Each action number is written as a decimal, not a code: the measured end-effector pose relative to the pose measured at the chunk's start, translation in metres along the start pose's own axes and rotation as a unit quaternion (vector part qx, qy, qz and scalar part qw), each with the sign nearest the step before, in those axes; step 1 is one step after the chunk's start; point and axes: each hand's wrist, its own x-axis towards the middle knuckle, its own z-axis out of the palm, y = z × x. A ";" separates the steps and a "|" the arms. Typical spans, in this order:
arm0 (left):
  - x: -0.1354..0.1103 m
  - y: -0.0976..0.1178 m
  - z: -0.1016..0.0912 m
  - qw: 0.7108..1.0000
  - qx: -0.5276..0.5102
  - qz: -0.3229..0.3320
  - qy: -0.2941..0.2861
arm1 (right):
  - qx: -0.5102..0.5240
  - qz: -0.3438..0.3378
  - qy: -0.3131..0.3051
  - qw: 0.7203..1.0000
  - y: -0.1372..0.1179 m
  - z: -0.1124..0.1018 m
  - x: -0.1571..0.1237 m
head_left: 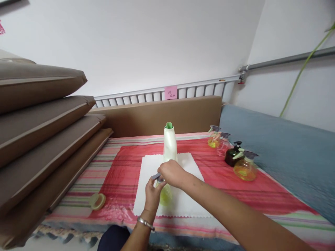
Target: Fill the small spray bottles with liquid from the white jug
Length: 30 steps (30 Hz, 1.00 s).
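Observation:
A clear pump bottle (165, 196) with yellow-green liquid stands near the front of the white scalloped mat (193, 167). My left hand (152, 196) is closed with its fingers at the grey pump head (156, 176) on the bottle's neck. From the right, my right hand (171, 173) reaches over the bottle, its fingers curled around the top of the same pump head. It partly hides the pump and the neck. Just behind stands a tall white bottle (170, 143), uncapped, with a green spout in its mouth; my right hand covers its foot.
Several pump bottles line the right side: two clear ones with yellow liquid (245, 169) (214, 141), a clear pinkish one (223, 147) and a dark one (232, 156). A roll of tape (97, 201) lies at the left. Stacked brown cushions (52, 136) rise on the left.

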 end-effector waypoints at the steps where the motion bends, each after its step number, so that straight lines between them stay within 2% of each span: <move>1: 0.001 0.000 -0.003 1.000 -0.006 -0.004 -0.021 | -0.001 0.000 -0.003 1.000 0.000 0.000 0.000; 4: 0.002 0.000 -0.008 0.998 -0.015 -0.012 -0.062 | -0.002 0.006 -0.015 1.000 0.002 -0.003 0.001; 9: 0.005 -0.003 -0.005 0.999 0.032 -0.019 -0.010 | -0.008 0.022 -0.056 0.998 0.001 -0.015 0.003; 14: 0.003 -0.007 -0.004 0.999 0.024 -0.026 -0.032 | -0.012 0.023 -0.068 0.997 -0.001 -0.024 0.006; 21: 0.000 -0.003 -0.006 0.999 0.029 -0.027 -0.037 | -0.001 0.030 -0.078 0.997 -0.001 -0.019 0.005; 28: 0.000 0.001 0.006 0.998 0.065 -0.018 0.004 | 0.003 0.047 -0.093 0.995 0.000 -0.014 0.002; 30: 0.003 0.001 0.004 0.998 0.065 -0.022 -0.004 | 0.004 0.050 -0.096 0.994 0.001 -0.012 0.002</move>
